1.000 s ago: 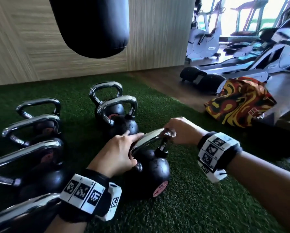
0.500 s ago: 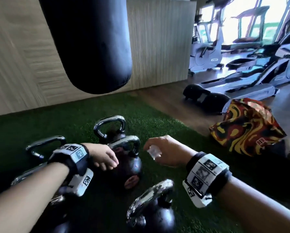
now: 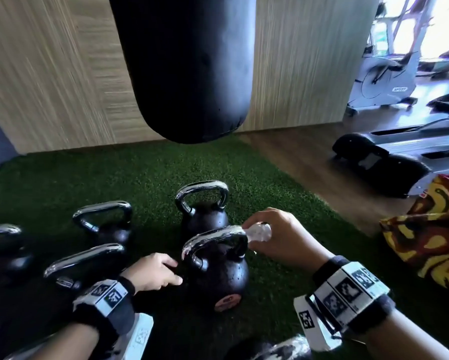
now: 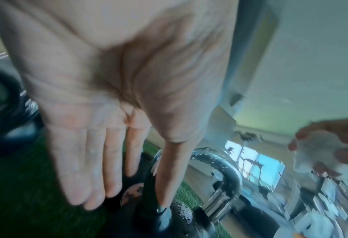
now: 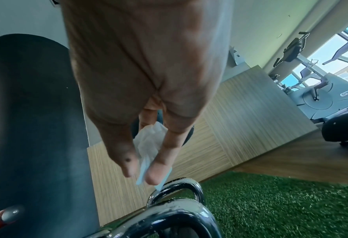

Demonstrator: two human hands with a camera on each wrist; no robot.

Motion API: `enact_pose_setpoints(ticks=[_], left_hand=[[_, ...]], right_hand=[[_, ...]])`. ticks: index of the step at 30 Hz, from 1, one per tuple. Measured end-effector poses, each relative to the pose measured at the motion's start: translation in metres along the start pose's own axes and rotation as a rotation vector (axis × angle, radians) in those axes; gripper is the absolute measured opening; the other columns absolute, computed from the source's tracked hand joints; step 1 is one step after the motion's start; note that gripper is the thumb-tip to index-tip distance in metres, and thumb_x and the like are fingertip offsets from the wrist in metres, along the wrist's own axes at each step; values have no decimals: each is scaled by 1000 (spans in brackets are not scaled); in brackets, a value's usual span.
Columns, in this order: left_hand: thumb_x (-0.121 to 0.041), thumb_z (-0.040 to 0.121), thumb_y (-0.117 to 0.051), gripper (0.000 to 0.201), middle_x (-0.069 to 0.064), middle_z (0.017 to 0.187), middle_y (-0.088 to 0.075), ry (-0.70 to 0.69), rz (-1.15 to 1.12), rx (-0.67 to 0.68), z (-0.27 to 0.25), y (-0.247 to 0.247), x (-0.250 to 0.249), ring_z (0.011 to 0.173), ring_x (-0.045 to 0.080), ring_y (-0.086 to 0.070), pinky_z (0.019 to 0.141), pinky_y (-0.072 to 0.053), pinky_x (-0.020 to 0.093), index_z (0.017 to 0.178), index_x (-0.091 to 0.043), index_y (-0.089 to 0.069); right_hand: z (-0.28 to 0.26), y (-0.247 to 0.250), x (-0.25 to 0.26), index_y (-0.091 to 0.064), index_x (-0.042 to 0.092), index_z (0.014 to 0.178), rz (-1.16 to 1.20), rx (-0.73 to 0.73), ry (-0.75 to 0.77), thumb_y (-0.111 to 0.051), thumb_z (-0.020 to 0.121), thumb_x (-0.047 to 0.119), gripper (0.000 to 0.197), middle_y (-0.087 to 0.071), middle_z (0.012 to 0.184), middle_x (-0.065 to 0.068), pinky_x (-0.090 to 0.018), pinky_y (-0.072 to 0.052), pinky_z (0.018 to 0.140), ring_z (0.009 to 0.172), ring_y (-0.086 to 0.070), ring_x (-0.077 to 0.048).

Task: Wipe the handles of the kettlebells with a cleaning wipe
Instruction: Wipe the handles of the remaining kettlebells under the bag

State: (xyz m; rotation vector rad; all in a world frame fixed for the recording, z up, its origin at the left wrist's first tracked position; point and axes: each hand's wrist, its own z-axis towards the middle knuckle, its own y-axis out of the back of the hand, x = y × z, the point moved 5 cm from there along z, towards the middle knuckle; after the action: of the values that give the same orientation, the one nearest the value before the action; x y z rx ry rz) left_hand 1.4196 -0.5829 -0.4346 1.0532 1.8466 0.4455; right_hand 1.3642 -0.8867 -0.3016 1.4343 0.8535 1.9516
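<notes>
Several black kettlebells with chrome handles stand on green turf. My right hand (image 3: 275, 237) pinches a crumpled white wipe (image 3: 257, 233) against the right end of the nearest kettlebell's handle (image 3: 213, 237). In the right wrist view the wipe (image 5: 148, 143) sits between thumb and fingers just above the wet handle (image 5: 177, 183). My left hand (image 3: 153, 272) lies with straight fingers at the left side of that kettlebell's body (image 3: 218, 276); the left wrist view shows the fingers (image 4: 112, 161) flat beside it and the thumb along the handle's base. A second kettlebell (image 3: 205, 203) stands right behind.
A black punching bag (image 3: 187, 68) hangs over the turf ahead. More kettlebells (image 3: 103, 222) line the left side. A patterned bag (image 3: 431, 237) lies at the right on the wooden floor (image 3: 309, 162), with exercise machines (image 3: 389, 81) beyond. A wood-panel wall stands behind.
Both hands left the closest kettlebell and moved forward to the one behind it. The right hand brought the wipe onto its handle; the left hand settled at its side.
</notes>
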Motion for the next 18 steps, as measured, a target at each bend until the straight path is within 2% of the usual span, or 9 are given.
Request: enact_pose_setpoints(ticks=[2, 3, 5, 8, 10, 13, 15, 18], left_hand=[[-39, 57, -91, 59, 1, 102, -76, 36, -143, -66, 17, -14, 12, 99, 25, -74, 91, -58, 38, 109, -31, -64], [-37, 57, -93, 65, -1, 106, -74, 50, -214, -80, 25, -21, 16, 104, 22, -72, 94, -57, 38, 114, -31, -63], [-39, 56, -98, 75, -6, 117, -70, 58, -313, -103, 38, -39, 21, 110, 10, -66, 101, -53, 33, 122, -33, -63], [-66, 42, -96, 98, -17, 127, -68, -3, -376, -119, 58, -61, 24, 118, -3, -60, 111, -43, 30, 129, -35, -62], [-66, 44, -95, 88, -22, 122, -69, -61, -411, -122, 59, -70, 17, 116, -6, -59, 110, -42, 29, 124, -44, -65], [-52, 55, -97, 64, -19, 107, -75, -62, -452, -119, 64, -80, 5, 102, -8, -65, 104, -46, 25, 111, -34, -73], [-56, 52, -97, 61, -22, 103, -77, -62, -456, -107, 68, -87, 0, 99, -9, -68, 100, -50, 21, 104, -30, -78], [-56, 50, -98, 58, -24, 96, -77, -24, -472, -141, 74, -94, 0, 92, -11, -69, 91, -50, 11, 98, -28, -81]], right_hand=[[11, -8, -12, -77, 29, 104, 3, 11, 9, -82, 71, 17, 35, -64, 97, 10, -2, -39, 69, 86, -61, -3], [18, -12, -17, -77, 29, 104, 17, 25, 19, -82, 71, 17, 36, -63, 96, 11, -1, -38, 69, 84, -60, -1], [30, -20, -24, -77, 30, 106, 34, 56, 33, -80, 71, 17, 38, -62, 99, 11, 1, -38, 71, 85, -60, 4], [46, -34, -29, -75, 31, 112, 43, 91, 75, -78, 72, 19, 42, -63, 105, 9, 1, -39, 74, 90, -62, 3], [53, -42, -26, -75, 28, 116, 79, 79, 135, -71, 74, 20, 43, -63, 106, 8, 2, -38, 76, 91, -61, 5], [56, -53, -23, -73, 20, 123, 136, 28, 210, -65, 87, 16, 37, -63, 111, 7, 1, -39, 80, 93, -59, 9], [55, -58, -21, -74, 21, 122, 148, -9, 255, -66, 94, 13, 29, -63, 112, 8, -2, -43, 78, 90, -61, 8], [56, -64, -23, -76, 29, 114, 143, -31, 266, -73, 90, 4, 36, -65, 106, 11, -7, -48, 79, 89, -64, 4]])
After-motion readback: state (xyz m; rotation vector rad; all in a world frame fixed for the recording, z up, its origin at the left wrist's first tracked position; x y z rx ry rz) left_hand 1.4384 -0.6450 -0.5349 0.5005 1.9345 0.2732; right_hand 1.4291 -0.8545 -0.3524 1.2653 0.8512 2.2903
